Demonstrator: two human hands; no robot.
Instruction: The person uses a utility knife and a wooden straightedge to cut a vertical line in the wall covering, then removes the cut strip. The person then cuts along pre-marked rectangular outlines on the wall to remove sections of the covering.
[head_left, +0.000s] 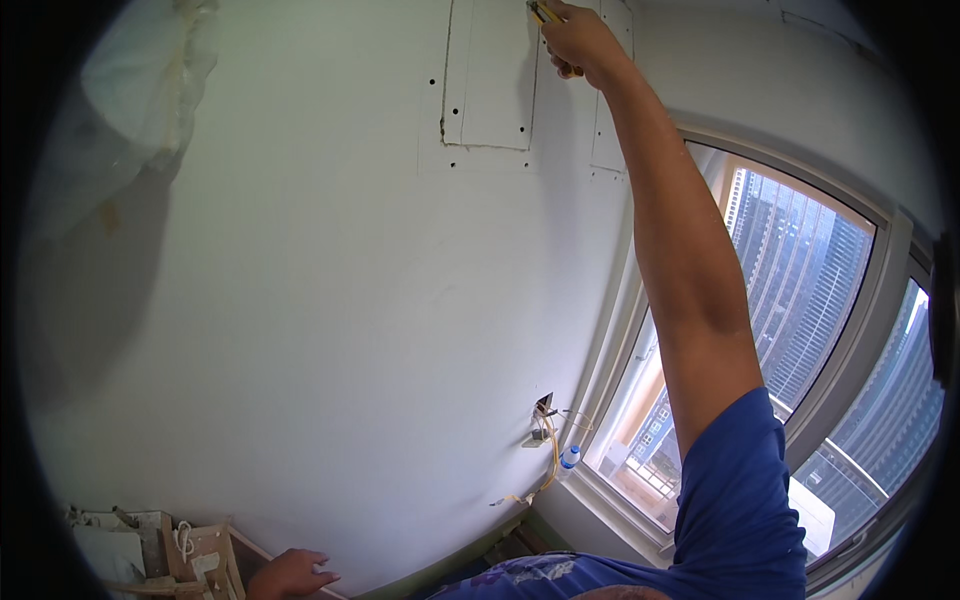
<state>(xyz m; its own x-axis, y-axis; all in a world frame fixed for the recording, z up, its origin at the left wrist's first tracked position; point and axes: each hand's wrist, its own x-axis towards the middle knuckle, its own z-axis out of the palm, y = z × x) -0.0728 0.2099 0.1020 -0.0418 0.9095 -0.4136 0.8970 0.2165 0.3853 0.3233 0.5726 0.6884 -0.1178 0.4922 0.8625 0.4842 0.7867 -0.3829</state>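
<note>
My right hand, arm stretched far up, is closed around a yellow utility knife. The knife's front end is at the top edge of the view, near the right-hand seam of a cut rectangular panel in the white wall. Dark screw holes dot the wall inside and around that panel. A second outlined patch lies partly behind my hand and forearm. Low in the view, my left hand holds nothing, its fingers apart, beside a wooden frame near the wall.
Loose wires hang from an open wall box. A plastic bottle stands on the sill by the window at right. Plastic sheeting hangs upper left. A wooden box with scraps is at lower left.
</note>
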